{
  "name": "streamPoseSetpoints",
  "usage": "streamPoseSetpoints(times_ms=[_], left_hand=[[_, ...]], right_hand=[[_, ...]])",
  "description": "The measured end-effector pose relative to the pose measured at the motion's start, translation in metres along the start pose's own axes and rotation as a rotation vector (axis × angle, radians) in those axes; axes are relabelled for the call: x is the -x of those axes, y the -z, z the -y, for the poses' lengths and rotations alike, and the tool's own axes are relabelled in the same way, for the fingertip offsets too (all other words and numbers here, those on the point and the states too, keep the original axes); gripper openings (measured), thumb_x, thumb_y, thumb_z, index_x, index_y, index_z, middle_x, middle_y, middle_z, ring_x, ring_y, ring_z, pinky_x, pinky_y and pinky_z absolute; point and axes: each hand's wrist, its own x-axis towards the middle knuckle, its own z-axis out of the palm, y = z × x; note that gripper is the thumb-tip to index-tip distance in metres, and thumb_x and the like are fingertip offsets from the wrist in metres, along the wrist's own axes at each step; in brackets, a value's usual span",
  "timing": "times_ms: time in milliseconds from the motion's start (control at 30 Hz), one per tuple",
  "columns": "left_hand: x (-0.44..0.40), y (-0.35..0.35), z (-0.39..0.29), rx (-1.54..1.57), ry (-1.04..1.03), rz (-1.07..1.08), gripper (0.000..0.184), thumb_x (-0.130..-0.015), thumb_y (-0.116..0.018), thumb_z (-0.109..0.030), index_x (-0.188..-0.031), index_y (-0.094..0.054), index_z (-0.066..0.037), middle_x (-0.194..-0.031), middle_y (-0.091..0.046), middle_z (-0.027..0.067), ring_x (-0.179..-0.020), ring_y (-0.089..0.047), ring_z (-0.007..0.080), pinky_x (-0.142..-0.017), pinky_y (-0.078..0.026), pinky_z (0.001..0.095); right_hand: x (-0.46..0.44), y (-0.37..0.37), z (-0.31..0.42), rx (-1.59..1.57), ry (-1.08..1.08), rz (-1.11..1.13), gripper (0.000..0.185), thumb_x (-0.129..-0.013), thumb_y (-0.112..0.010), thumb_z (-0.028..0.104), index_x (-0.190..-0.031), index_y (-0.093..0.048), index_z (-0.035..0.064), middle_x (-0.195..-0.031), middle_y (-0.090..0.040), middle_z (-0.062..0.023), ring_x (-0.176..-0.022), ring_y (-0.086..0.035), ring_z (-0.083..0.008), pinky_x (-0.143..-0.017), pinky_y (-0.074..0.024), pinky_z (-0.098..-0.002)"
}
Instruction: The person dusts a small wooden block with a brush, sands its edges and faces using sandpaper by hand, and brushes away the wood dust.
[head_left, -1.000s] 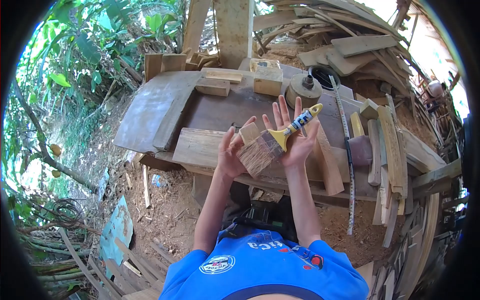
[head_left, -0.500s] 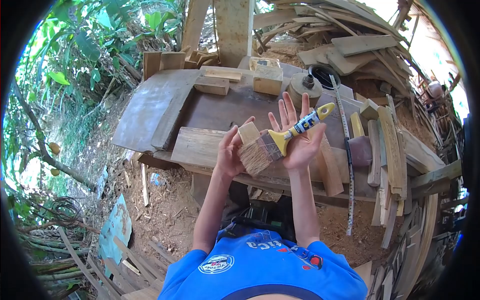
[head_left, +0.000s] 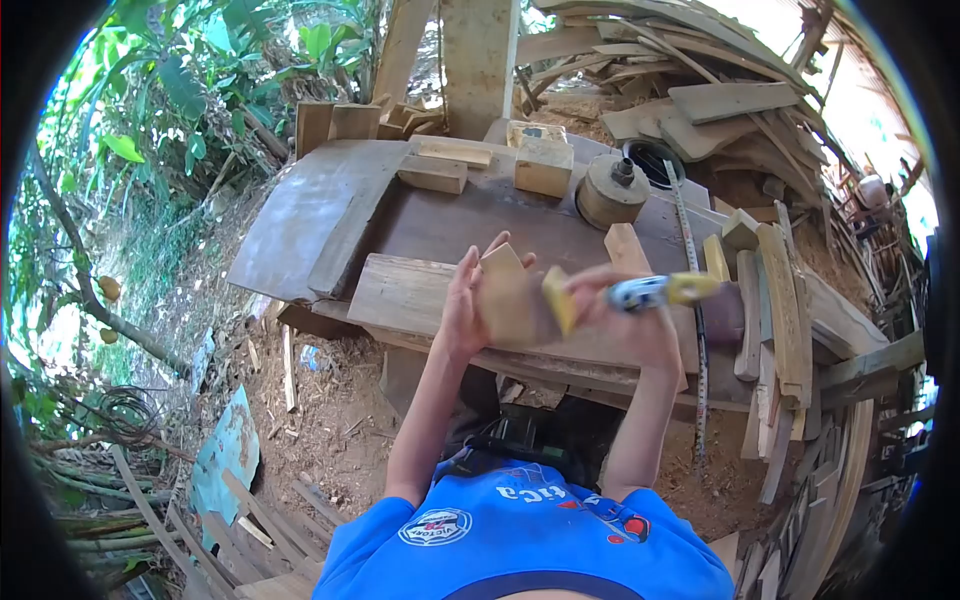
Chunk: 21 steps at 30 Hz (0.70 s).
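Observation:
My left hand (head_left: pixel 463 310) holds a small pale wooden block (head_left: pixel 503 272) upright above the workbench, its fingers behind the block. A wide paintbrush (head_left: pixel 648 292) with a yellow handle and a printed label is gripped in my right hand (head_left: pixel 635 335), the handle pointing right. The bristles are smeared by motion and overlap the lower part of the block; whether they touch it I cannot tell. Under both hands lies a thick wooden board (head_left: pixel 400 300) along the bench's near edge.
Across the bench (head_left: pixel 450 225) stand wood blocks (head_left: pixel 543 165), a round can (head_left: pixel 612 190) with a spout, and a black bowl (head_left: pixel 652 160). A measuring tape (head_left: pixel 688 240) hangs over the near edge. Timber offcuts (head_left: pixel 785 310) crowd the right; planks (head_left: pixel 730 100) are piled behind.
My right hand has closed round the brush handle, which lay across the open palm. The handle has swung lower and to the right, while the left hand keeps the block.

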Motion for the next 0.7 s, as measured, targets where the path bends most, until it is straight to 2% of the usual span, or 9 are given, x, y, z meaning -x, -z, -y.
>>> streamPoseSetpoints(times_ms=[100,133,267,400,500,533,633,667,700], left_hand=[[-0.001,0.0,0.001,-0.001,-0.011,0.022,0.052,-0.099,-0.034,-0.047,-0.144,-0.034,-0.022,-0.133,-0.048,0.0181,-0.119,-0.051,0.0357,-0.1,-0.043,0.0508],[0.0,-0.002,0.001,0.034,0.0,0.036,0.051,-0.099,-0.033,-0.047,-0.144,-0.033,-0.022,-0.133,-0.048,0.0186,-0.119,-0.05,0.0356,-0.1,-0.042,0.0515],[0.003,-0.005,0.001,0.001,-0.015,-0.059,0.051,-0.1,-0.032,-0.046,-0.144,-0.033,-0.022,-0.133,-0.048,0.0184,-0.12,-0.05,0.0357,-0.1,-0.042,0.0533],[0.002,-0.004,0.0,0.027,-0.004,-0.071,0.049,-0.1,-0.029,-0.046,-0.141,-0.039,-0.022,-0.134,-0.047,0.016,-0.119,-0.052,0.0323,-0.098,-0.044,0.053],[-0.002,0.006,0.002,0.122,0.029,-0.011,0.051,-0.099,-0.033,-0.047,-0.145,-0.032,-0.024,-0.136,-0.045,0.0146,-0.122,-0.049,0.0333,-0.097,-0.045,0.0539],[0.003,-0.001,0.003,0.037,0.002,-0.033,0.051,-0.099,-0.034,-0.047,-0.145,-0.031,-0.026,-0.137,-0.044,0.0126,-0.121,-0.049,0.0314,-0.096,-0.046,0.0531],[0.006,-0.005,0.002,-0.067,-0.081,-0.039,0.051,-0.099,-0.037,-0.044,-0.146,-0.027,-0.027,-0.136,-0.045,0.0107,-0.119,-0.052,0.0295,-0.094,-0.047,0.0526],[0.006,-0.001,0.004,-0.085,-0.108,-0.015,0.052,-0.099,-0.037,-0.045,-0.147,-0.027,-0.025,-0.134,-0.047,0.0125,-0.118,-0.052,0.0298,-0.094,-0.048,0.0505],[0.007,-0.001,0.005,-0.104,-0.133,0.011,0.053,-0.099,-0.037,-0.046,-0.147,-0.026,-0.024,-0.132,-0.048,0.0143,-0.117,-0.052,0.0302,-0.095,-0.048,0.0484]], right_hand=[[0.008,-0.018,-0.002,0.46,0.096,0.001,0.012,-0.08,-0.072,0.008,-0.089,-0.07,0.0027,-0.089,-0.07,-0.0094,-0.08,-0.065,-0.013,-0.073,-0.0521,-0.0292],[0.0,-0.023,-0.008,0.565,0.395,-0.131,0.014,-0.076,-0.074,0.008,-0.089,-0.071,0.0046,-0.089,-0.07,-0.0108,-0.08,-0.067,-0.0172,-0.076,-0.0529,-0.0317],[0.001,-0.02,0.0,0.816,0.316,0.215,0.014,-0.075,-0.073,0.004,-0.088,-0.071,0.0053,-0.096,-0.07,-0.0137,-0.086,-0.069,-0.0244,-0.077,-0.0534,-0.0324],[0.009,-0.032,0.002,0.629,0.472,-0.12,0.014,-0.073,-0.071,0.001,-0.086,-0.071,0.0058,-0.096,-0.069,-0.0128,-0.086,-0.069,-0.0257,-0.079,-0.0532,-0.0334],[0.008,-0.028,0.0,0.755,0.296,0.055,0.015,-0.073,-0.073,0.002,-0.087,-0.072,0.0071,-0.095,-0.07,-0.012,-0.084,-0.069,-0.0235,-0.079,-0.0531,-0.033],[0.008,-0.019,-0.004,0.753,0.276,0.329,0.012,-0.076,-0.072,0.003,-0.087,-0.072,0.0082,-0.092,-0.07,-0.0126,-0.083,-0.069,-0.0226,-0.077,-0.0531,-0.0315],[0.022,-0.01,0.008,0.32,0.05,0.31,0.008,-0.079,-0.071,0.005,-0.086,-0.071,0.0068,-0.091,-0.07,-0.0129,-0.082,-0.069,-0.0221,-0.075,-0.0531,-0.0312],[0.017,-0.018,-0.002,0.306,0.361,0.137,0.009,-0.079,-0.07,0.004,-0.088,-0.071,0.0046,-0.091,-0.07,-0.0128,-0.082,-0.069,-0.0198,-0.073,-0.0533,-0.0304],[0.014,-0.021,-0.005,0.466,0.396,0.009,0.01,-0.077,-0.071,0.003,-0.088,-0.071,0.0041,-0.092,-0.07,-0.013,-0.082,-0.069,-0.0193,-0.072,-0.0535,-0.03]])
